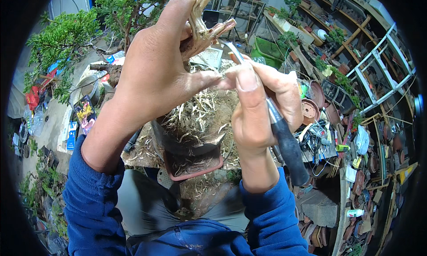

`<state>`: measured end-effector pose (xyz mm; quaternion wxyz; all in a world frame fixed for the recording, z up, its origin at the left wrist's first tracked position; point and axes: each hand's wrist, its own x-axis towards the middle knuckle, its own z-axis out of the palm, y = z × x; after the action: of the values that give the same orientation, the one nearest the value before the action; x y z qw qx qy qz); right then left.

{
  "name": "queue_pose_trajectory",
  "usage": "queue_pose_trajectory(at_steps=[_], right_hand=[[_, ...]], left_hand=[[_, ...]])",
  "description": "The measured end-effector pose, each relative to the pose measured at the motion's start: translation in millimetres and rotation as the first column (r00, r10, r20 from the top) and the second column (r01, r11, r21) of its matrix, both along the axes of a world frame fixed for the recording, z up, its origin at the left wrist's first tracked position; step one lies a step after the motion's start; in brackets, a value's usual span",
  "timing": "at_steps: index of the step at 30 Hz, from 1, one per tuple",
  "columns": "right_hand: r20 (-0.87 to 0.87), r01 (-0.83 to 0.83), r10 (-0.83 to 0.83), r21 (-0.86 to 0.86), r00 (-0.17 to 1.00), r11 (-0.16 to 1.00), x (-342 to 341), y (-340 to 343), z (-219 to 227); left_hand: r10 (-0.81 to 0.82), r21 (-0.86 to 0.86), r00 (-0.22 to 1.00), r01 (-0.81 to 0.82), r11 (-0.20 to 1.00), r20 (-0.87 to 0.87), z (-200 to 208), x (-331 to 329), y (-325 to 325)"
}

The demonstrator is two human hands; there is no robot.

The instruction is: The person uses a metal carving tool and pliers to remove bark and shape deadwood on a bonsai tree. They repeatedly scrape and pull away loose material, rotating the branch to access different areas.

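My left hand [151, 73] is wrapped round a pale, gnarled piece of wood [200, 35] with a broken, splintered end pointing right. Its thumb reaches across and meets my right hand [262, 107]. Closed in the right hand is a carving tool [288, 149] with a black handle and a thin metal shaft. The shaft's bright tip comes out above the fingers, close to the wood's splintered end; whether it touches cannot be told. Below both hands, pale wood shavings [200, 107] lie over brown soil and a dark curved rim.
A reddish rectangular pot [195, 176] sits at the near table edge. Leafy juniper branches [71, 42] spread at the upper left. A green tub [267, 51] stands behind. Tools and wires [318, 138] clutter the right side, beside a pale metal ladder [382, 69] and shelves.
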<state>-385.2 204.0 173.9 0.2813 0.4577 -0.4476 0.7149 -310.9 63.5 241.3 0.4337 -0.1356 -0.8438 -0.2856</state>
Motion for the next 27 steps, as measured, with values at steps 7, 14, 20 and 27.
queue_pose_trajectory(at_steps=[7,14,20,27], right_hand=[[-0.022,0.112,-0.113,-0.053,0.993,0.992,-2,-18,6],[-0.193,0.075,-0.096,-0.112,0.977,0.991,-9,-24,2],[-0.073,0.08,-0.085,-0.076,0.994,0.994,-4,-21,-1],[-0.126,0.087,-0.108,-0.157,0.986,0.984,-7,-29,-1]], left_hand=[[-0.087,0.27,0.995,0.069,0.96,0.055,-16,-9,-11],[-0.139,0.252,0.98,0.171,0.952,-0.141,-20,-21,-10],[-0.091,0.248,0.993,0.107,0.963,-0.078,-16,-16,-7],[0.044,0.064,0.986,-0.033,0.997,-0.163,-5,-7,0]])
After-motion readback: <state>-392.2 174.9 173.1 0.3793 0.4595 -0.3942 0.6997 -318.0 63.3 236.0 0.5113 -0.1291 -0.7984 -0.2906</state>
